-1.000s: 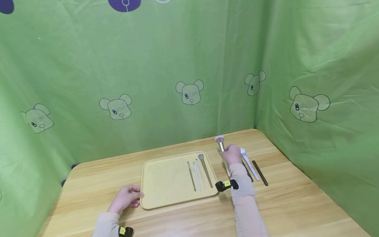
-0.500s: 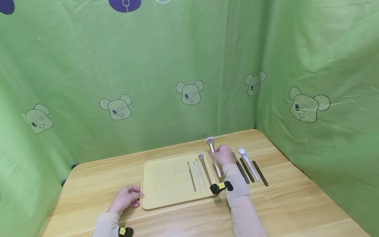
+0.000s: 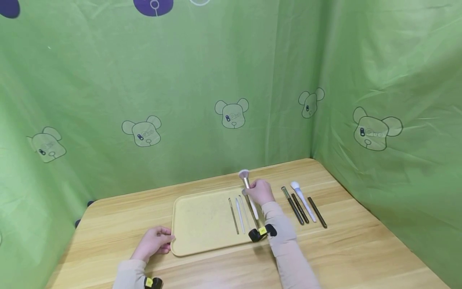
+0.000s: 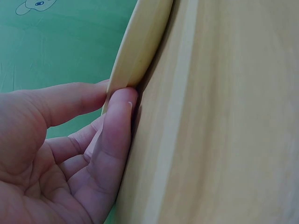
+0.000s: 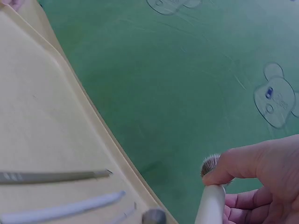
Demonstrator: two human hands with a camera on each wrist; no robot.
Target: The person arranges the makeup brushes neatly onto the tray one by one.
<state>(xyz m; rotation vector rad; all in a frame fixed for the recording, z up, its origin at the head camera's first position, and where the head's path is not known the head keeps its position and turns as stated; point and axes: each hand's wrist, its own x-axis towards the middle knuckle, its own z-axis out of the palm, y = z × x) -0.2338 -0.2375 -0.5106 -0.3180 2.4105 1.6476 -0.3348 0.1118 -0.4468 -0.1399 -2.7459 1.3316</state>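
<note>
My left hand (image 3: 155, 242) pinches the front left corner of a pale yellow tray (image 3: 202, 224); the left wrist view shows thumb and finger on either side of its rim (image 4: 140, 46). My right hand (image 3: 260, 192) holds a makeup brush (image 3: 244, 174) with a white handle (image 5: 211, 207), bristles pointing away, over the tray's right side. Under it, partly covered, lies a brown-handled makeup brush (image 3: 250, 206). To its left on the tray are a thin brown brush (image 3: 234, 216), a white slim tool (image 3: 240, 216) and a thin pale one (image 3: 244, 208).
Right of the tray, on the wooden table (image 3: 343, 253), lie a black-handled brush (image 3: 293, 205), a dark stick (image 3: 300, 208), a white brush (image 3: 303, 200) and another dark stick (image 3: 317, 212). A green curtain (image 3: 195, 160) stands behind and at the sides.
My right hand has carried the white-handled makeup brush leftward from the table to over the tray's right side. The left hand keeps its place at the tray's corner.
</note>
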